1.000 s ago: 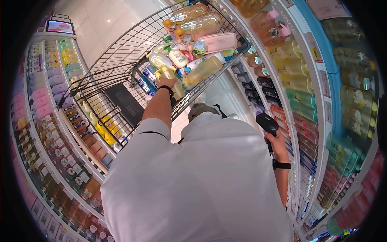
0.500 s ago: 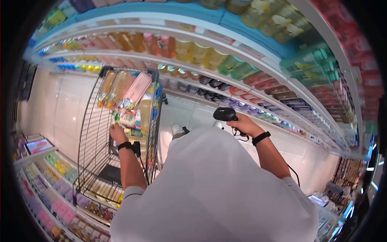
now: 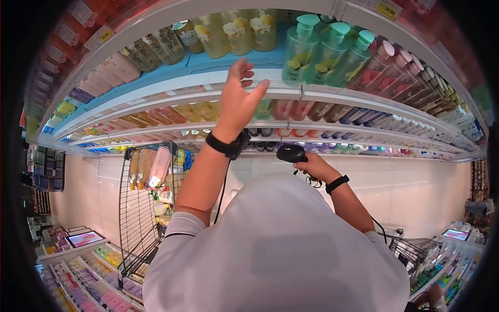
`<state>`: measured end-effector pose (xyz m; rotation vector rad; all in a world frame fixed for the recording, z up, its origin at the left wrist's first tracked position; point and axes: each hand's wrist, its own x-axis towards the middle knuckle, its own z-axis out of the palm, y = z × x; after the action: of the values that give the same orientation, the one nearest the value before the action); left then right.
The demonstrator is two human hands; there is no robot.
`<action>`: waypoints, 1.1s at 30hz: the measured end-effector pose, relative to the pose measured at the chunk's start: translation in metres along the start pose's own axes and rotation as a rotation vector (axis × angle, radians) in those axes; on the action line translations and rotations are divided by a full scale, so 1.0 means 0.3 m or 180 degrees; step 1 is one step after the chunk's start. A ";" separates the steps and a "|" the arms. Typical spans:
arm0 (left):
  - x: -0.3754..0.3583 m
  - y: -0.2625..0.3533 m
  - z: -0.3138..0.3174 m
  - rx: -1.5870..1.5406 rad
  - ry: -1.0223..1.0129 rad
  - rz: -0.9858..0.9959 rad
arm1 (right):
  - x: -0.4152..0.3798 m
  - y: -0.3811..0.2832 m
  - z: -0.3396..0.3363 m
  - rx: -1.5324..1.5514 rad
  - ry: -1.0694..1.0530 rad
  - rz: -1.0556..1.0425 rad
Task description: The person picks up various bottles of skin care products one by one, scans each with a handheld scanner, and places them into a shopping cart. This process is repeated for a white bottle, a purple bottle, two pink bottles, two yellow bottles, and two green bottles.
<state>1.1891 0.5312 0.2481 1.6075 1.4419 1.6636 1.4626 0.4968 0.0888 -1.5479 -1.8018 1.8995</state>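
Note:
My left hand [image 3: 240, 99] is raised in front of the upper shelf, fingers apart with nothing in them. Just beyond it stand yellow bottles with flower labels [image 3: 237, 34]. Green pump bottles [image 3: 300, 52] are to its right on the same shelf. Lower down on the right, my right hand [image 3: 313, 166] is closed round the handle of a black handheld scanner [image 3: 291, 153], with a dark cable hanging beside it. A wire shopping cart [image 3: 139, 216] at the left holds amber bottles [image 3: 141, 169], a pink pack [image 3: 159, 165] and other goods.
Lower shelves [image 3: 332, 136] hold rows of coloured bottles. Pale tiled floor [image 3: 426, 187] lies below them. Displays with small screens [image 3: 84, 238] stand at the lower left and lower right. A second wire cart [image 3: 416, 252] and part of a person [image 3: 432, 299] show at the lower right.
My left hand has moved up from over the cart to the upper shelf, and its fingers have spread. The view has turned right. The scanner is still in my right hand.

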 end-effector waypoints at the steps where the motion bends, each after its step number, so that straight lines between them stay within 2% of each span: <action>1: 0.041 0.020 0.072 0.0267 -0.0115 0.0156 | -0.011 0.013 -0.033 0.0028 0.0004 -0.0045; 4: 0.134 0.021 0.233 0.0547 -0.0179 0.0058 | -0.082 0.022 -0.119 0.0136 0.0290 -0.0126; 7: 0.188 0.017 0.301 0.0477 -0.0239 0.0165 | -0.124 0.087 -0.200 0.0371 0.0398 -0.0228; 8: 0.185 0.047 0.313 0.0360 -0.0173 -0.0035 | -0.149 0.087 -0.223 0.0393 0.0419 -0.0192; 16: 0.168 0.018 0.341 0.0268 0.0201 -0.0399 | -0.197 0.128 -0.337 0.0409 0.0360 -0.0106; 18: 0.149 -0.014 0.321 -0.0368 0.0629 -0.0208 | -0.190 0.105 -0.353 0.0389 0.0319 -0.0196; 19: 0.142 -0.029 0.310 -0.0326 0.0678 -0.0218 | -0.184 0.098 -0.359 0.0388 0.0319 -0.0317; 21: 0.120 -0.033 0.280 -0.0946 0.1582 0.0293 | -0.177 0.076 -0.369 0.0353 0.0233 -0.0439; 22: 0.106 -0.032 0.251 -0.1363 0.1694 0.0272 | -0.174 0.058 -0.377 0.0281 0.0179 -0.0465; 23: 0.088 -0.005 0.216 -0.1303 0.1775 0.0274 | -0.177 0.028 -0.385 0.0206 0.0121 -0.0495; 25: 0.042 0.054 0.137 -0.2515 0.1737 0.0280 | -0.219 -0.084 -0.386 0.0267 -0.0062 -0.0376; 27: -0.016 0.052 0.043 -0.2577 0.1850 0.0194 | -0.213 -0.120 -0.378 0.0612 -0.0213 -0.0656; 29: -0.110 0.093 -0.027 -0.3468 0.1389 -0.0493 | -0.220 -0.181 -0.366 0.0610 -0.0408 -0.0857; 30: -0.153 0.132 -0.041 -0.3501 0.1155 -0.0652 | -0.216 -0.208 -0.362 0.0601 -0.0552 -0.0948; 31: -0.191 0.121 -0.063 -0.3458 0.1259 -0.0639 | -0.212 -0.235 -0.354 0.0598 -0.0695 -0.1037; 33: -0.290 0.070 -0.111 -0.3936 0.1235 -0.1125 | -0.207 -0.291 -0.330 0.0554 -0.0905 -0.1139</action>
<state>1.1881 0.4373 0.2315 0.3426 0.4715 2.0194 1.5139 0.5495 0.2149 -0.8661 -1.8046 2.1009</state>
